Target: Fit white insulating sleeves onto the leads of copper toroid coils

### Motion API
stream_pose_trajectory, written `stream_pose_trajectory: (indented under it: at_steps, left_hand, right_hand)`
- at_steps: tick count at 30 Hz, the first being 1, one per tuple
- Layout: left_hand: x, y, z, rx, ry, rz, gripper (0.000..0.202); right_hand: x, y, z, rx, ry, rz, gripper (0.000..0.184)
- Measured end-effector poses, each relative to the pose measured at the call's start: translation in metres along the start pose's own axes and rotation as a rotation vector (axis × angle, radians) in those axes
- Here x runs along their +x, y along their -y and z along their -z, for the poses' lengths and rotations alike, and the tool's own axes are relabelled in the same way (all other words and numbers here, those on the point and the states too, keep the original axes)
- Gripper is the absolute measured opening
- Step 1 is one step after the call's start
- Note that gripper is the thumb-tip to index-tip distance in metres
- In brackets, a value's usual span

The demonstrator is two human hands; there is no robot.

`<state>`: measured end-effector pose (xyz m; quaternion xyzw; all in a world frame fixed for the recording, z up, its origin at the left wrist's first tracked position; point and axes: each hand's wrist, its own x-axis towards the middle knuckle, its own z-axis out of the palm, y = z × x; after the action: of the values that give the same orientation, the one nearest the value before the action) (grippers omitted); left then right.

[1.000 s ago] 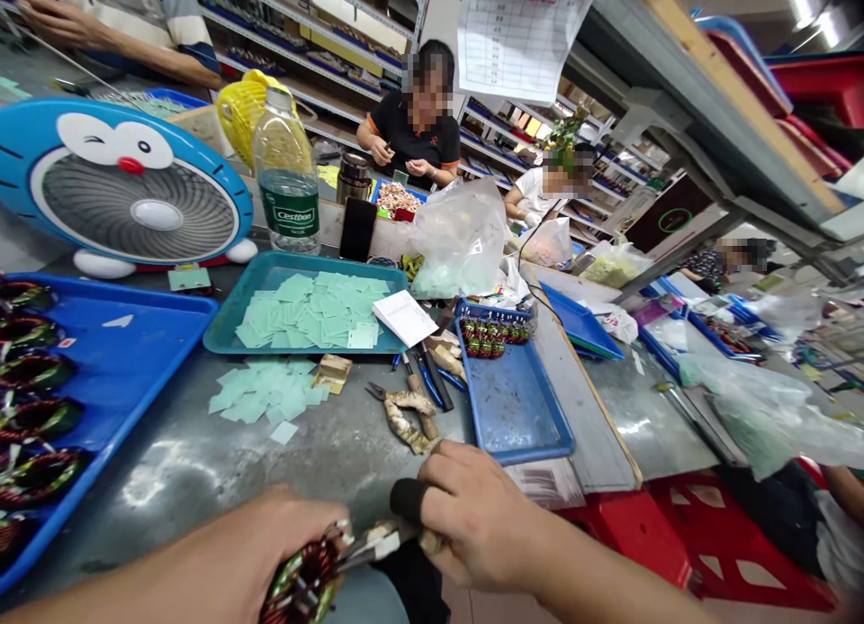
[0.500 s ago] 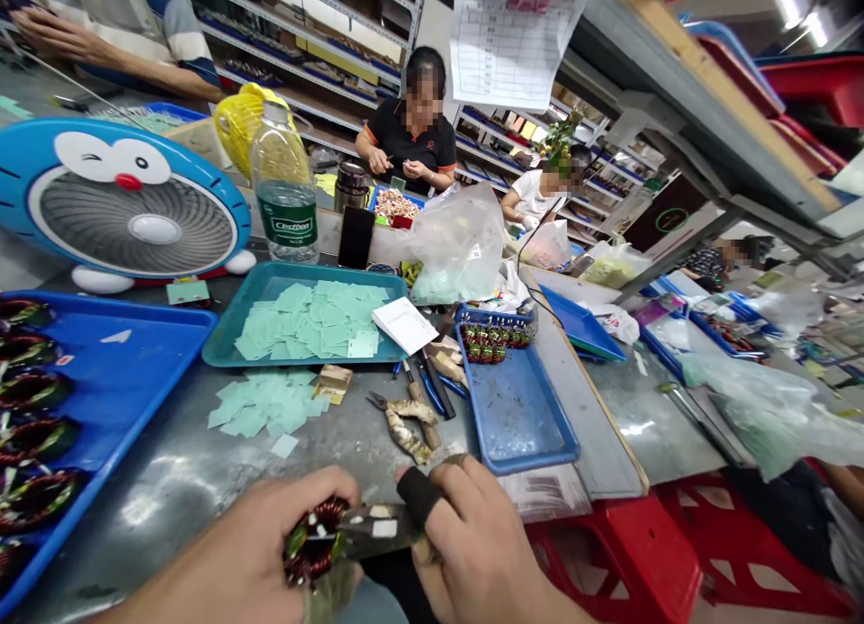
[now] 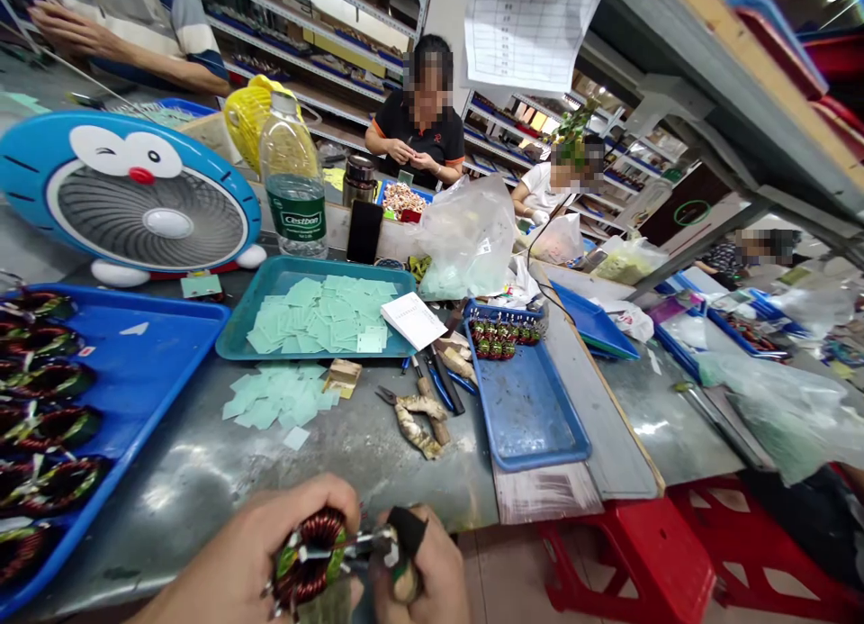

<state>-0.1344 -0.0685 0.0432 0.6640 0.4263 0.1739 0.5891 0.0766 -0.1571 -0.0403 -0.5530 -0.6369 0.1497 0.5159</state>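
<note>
My left hand [image 3: 260,547] is closed around a ring-shaped coil [image 3: 325,527] wound with copper wire, with green showing between the windings. My right hand [image 3: 436,565], a black band around one finger, grips a metal tool that looks like pliers [image 3: 384,545]. The tool's metal end is close to the coil's opening, where a wire lead stretches between them; fingers cover most of its handles. Similar coils [image 3: 64,430] lie in rows in the blue tray [image 3: 158,336] at the left.
On the bench, pliers with wrapped handles [image 3: 418,421] lie beside other hand tools. A teal tray [image 3: 226,340] holds green sheets, with more loose sheets [image 3: 274,399] in front. A blue tray [image 3: 533,408] contains small coils. Red stools [image 3: 634,561] stand at the right; co-workers sit beyond.
My right hand has turned and come closer to my left, so the tool now shows end-on rather than lengthwise. The coil has tilted to show more of its opening. The view has shifted slightly.
</note>
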Motion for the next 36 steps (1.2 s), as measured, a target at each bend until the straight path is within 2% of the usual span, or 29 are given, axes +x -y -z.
stream_pose_trajectory:
  at_steps: [1, 3, 6, 8, 10, 12, 16, 19, 21, 24, 25, 28, 32, 36]
  left_hand:
    - [0.002, -0.001, 0.003, 0.027, -0.011, 0.003, 0.038]
    - [0.006, -0.004, 0.01, 0.083, -0.053, 0.023, 0.039]
    - [0.011, -0.005, 0.016, 0.113, -0.119, 0.007, 0.044]
    - [0.013, -0.003, 0.017, 0.109, -0.173, -0.054, 0.046]
    - [0.014, 0.001, 0.017, 0.089, -0.222, -0.098, 0.047]
    - [0.014, 0.006, 0.019, 0.103, -0.239, -0.112, 0.04]
    - [0.011, 0.011, 0.021, 0.151, -0.222, -0.102, 0.028]
    - [0.008, 0.007, 0.019, 0.155, -0.215, -0.083, 0.028]
    - [0.004, 0.001, 0.016, 0.188, -0.239, -0.11, 0.025]
    - [-0.001, -0.009, 0.012, 0.238, -0.267, -0.183, 0.021]
    - [-0.002, -0.011, 0.012, 0.252, -0.26, -0.191, 0.024]
    - [0.001, -0.014, 0.014, 0.29, -0.191, -0.142, 0.028]
    - [0.01, -0.016, 0.019, 0.29, -0.084, -0.07, 0.025]
    - [0.014, -0.02, 0.019, 0.31, -0.107, -0.096, 0.025]
  right_hand:
    - [0.0, -0.003, 0.006, -0.013, 0.02, -0.002, 0.026]
    - [0.005, -0.009, 0.027, -0.095, 0.094, -0.004, 0.051]
    - [0.014, -0.011, 0.056, -0.323, 0.195, 0.05, 0.073]
    - [0.016, -0.006, 0.059, -0.435, 0.269, 0.159, 0.082]
    - [0.017, 0.003, 0.051, -0.514, 0.319, 0.247, 0.085]
    - [0.019, 0.012, 0.039, -0.557, 0.32, 0.268, 0.083]
    - [0.027, 0.024, 0.024, -0.561, 0.21, 0.241, 0.083]
    - [0.037, 0.026, 0.033, -0.579, 0.275, 0.272, 0.081]
    - [0.046, 0.024, 0.044, -0.548, 0.348, 0.279, 0.07]
    - [0.057, 0.017, 0.058, -0.345, 0.48, 0.143, 0.031]
    - [0.059, 0.015, 0.059, -0.254, 0.537, 0.067, 0.025]
    - [0.057, 0.01, 0.053, -0.103, 0.582, -0.077, 0.028]
    - [0.054, 0.012, 0.046, -0.219, 0.539, 0.02, 0.035]
    - [0.058, 0.014, 0.051, -0.328, 0.496, 0.122, 0.027]
